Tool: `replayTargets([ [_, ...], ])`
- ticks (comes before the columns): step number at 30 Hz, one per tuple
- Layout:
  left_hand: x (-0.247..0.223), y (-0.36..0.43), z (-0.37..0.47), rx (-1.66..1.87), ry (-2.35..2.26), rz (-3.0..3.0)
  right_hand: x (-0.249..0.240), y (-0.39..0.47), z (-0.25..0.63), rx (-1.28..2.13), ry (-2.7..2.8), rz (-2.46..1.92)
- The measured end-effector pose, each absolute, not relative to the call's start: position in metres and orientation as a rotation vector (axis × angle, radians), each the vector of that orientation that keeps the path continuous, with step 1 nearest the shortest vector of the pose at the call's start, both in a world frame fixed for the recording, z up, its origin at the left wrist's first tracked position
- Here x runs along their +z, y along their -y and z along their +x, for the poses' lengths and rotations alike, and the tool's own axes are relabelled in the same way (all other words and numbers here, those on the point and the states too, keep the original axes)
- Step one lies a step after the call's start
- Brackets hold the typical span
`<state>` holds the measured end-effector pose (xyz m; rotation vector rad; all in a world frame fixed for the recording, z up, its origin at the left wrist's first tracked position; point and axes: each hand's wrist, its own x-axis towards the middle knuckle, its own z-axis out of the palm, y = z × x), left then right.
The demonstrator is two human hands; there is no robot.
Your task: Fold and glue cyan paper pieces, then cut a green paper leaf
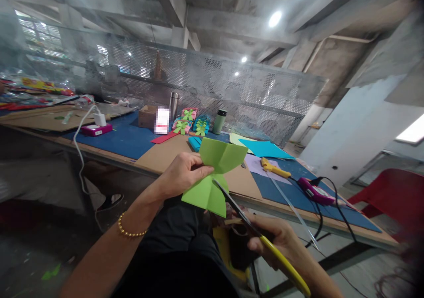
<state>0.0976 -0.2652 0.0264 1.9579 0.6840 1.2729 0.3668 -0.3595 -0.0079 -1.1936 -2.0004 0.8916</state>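
My left hand (185, 173) pinches a creased sheet of light green paper (221, 154) at its narrow middle. The paper has curved cut edges and flares out above and below my fingers. In my right hand (276, 236) is a pair of scissors (281, 262) with yellow handles and dark blades. The blade tips touch or lie just in front of the paper's lower half, near its waist; which of the two I cannot tell. Both hands are above my lap, at the table's front edge.
A yellow glue gun (274, 168) lies on lilac paper right of centre, beside a purple power strip (316, 192). Farther back stand a green bottle (220, 121), a steel flask (173, 106) and small decorated pieces (201, 126). A red chair (394, 201) is at right.
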Motion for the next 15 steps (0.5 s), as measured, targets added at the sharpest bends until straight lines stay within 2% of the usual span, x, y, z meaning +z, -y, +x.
replayTargets([
  [15, 0.0235, 0.2645, 0.0984, 1.285, -0.747, 1.918, -0.0116, 0.3577, 0.3697, 0.884, 2.070, -1.180],
])
